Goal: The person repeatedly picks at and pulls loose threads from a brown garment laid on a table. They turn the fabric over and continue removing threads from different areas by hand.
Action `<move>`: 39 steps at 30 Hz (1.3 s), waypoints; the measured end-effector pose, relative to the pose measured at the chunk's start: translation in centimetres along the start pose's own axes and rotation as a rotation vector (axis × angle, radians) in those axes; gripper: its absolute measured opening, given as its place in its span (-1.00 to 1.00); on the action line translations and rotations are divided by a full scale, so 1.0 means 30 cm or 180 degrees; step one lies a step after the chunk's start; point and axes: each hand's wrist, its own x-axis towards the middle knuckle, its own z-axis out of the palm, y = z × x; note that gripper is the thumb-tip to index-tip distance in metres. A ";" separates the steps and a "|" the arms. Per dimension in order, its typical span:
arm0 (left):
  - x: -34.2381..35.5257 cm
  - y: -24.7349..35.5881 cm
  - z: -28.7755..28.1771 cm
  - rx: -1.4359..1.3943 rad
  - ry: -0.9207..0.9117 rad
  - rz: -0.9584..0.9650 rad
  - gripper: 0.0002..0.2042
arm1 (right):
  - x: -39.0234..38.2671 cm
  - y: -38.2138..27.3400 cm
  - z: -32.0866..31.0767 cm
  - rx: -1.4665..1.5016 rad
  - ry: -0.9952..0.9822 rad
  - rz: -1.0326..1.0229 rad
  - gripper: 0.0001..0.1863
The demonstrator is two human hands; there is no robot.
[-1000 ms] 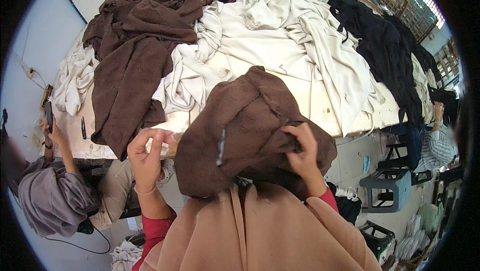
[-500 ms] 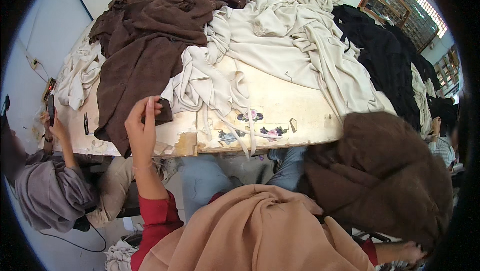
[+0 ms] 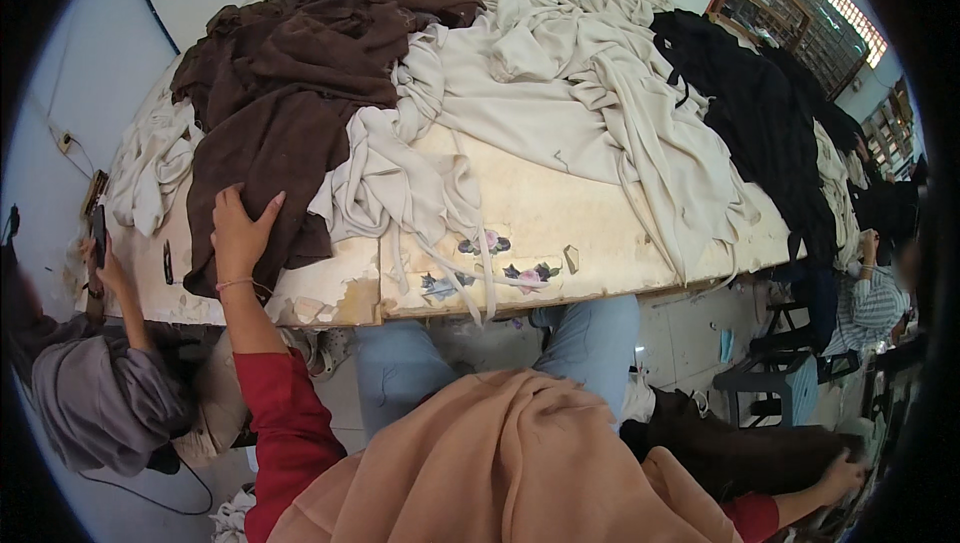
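Observation:
Draped over the left part of the table is a heap of dark brown cloth point(image 3: 290, 133), its front end hanging at the table edge. My left hand point(image 3: 240, 233) lies on that front end, thumb spread away from the fingers. Low at the right, beside my seat, a second dark brown cloth point(image 3: 745, 453) is stretched out sideways. At its far end is my right hand point(image 3: 843, 476), fingers closed and slightly blurred, gripping the brown cloth. Cream cloth point(image 3: 540, 108) with narrow strips covers the middle of the table.
Black cloth point(image 3: 745, 103) hangs over the table's right side. Flower stickers point(image 3: 530, 275) mark the worn tabletop point(image 3: 620, 233). At the left a person in grey point(image 3: 110, 393) holds a phone point(image 3: 99, 233). A dark plastic stool point(image 3: 770, 388) and another person point(image 3: 870, 298) are at the right.
The brown cloth at the right has dropped from a large billow beside the table to low by my seat. My left hand has moved left and down onto the brown cloth on the table.

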 end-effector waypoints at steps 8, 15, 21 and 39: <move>-0.029 0.155 -0.096 -0.1229 0.0280 0.0420 -0.76 | -0.257 -0.469 -0.278 0.3462 -0.2222 -0.1481 -0.56; -0.331 0.599 -0.176 -0.3087 -0.0740 0.1559 -0.82 | -0.463 -0.886 -0.709 0.4920 -0.2593 -0.2484 -0.66; -0.515 0.784 -0.146 -0.3297 -0.2535 0.2998 -0.81 | -0.774 -1.133 -1.106 0.5794 -0.3778 -0.3888 -0.41; -0.250 0.286 -0.272 -0.2091 -0.0299 0.0292 -0.57 | -0.653 -1.290 -0.708 0.5635 -0.2040 -0.1590 -0.77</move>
